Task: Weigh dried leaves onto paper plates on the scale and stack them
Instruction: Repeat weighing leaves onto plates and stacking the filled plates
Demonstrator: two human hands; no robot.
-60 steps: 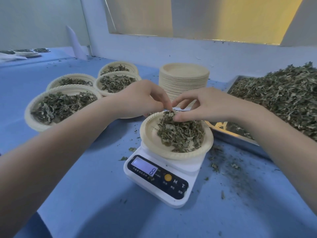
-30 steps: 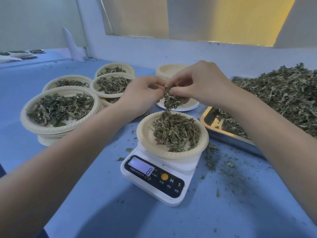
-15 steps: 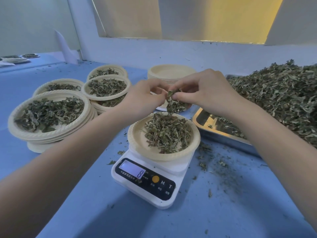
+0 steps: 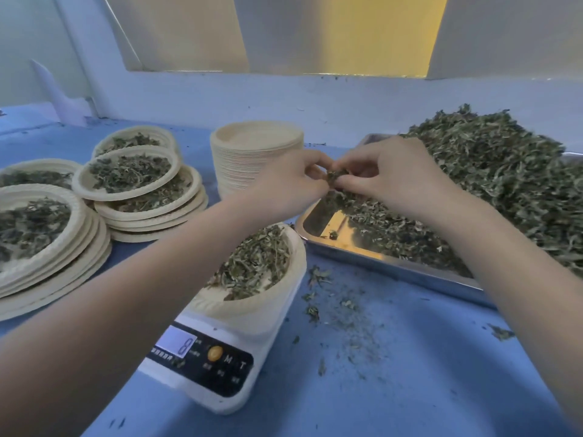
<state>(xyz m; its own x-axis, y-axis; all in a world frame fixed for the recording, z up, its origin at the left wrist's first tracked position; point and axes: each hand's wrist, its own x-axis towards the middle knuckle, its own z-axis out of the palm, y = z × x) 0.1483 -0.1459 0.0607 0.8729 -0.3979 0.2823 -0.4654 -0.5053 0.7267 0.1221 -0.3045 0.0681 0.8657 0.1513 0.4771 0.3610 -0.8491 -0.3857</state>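
Note:
A white digital scale (image 4: 208, 367) stands in the front middle with an 8 on its display. On it sits a paper plate (image 4: 284, 298) holding dried leaves (image 4: 255, 263); my left forearm hides its left part. My left hand (image 4: 288, 181) and my right hand (image 4: 391, 178) meet above the near corner of the metal tray (image 4: 378, 260). Together they pinch a small clump of leaves (image 4: 334, 175) between their fingertips. A big heap of dried leaves (image 4: 511, 184) fills the tray on the right.
A tall stack of empty paper plates (image 4: 255, 152) stands behind the scale. Stacks of filled plates (image 4: 142, 190) crowd the left side, the nearest stack of plates (image 4: 50, 247) at the left edge. Leaf crumbs (image 4: 328, 294) lie on the blue table right of the scale.
Both hands have moved with the pinched clump from above the plate on the scale to the right, over the tray's corner. The display still reads 8.

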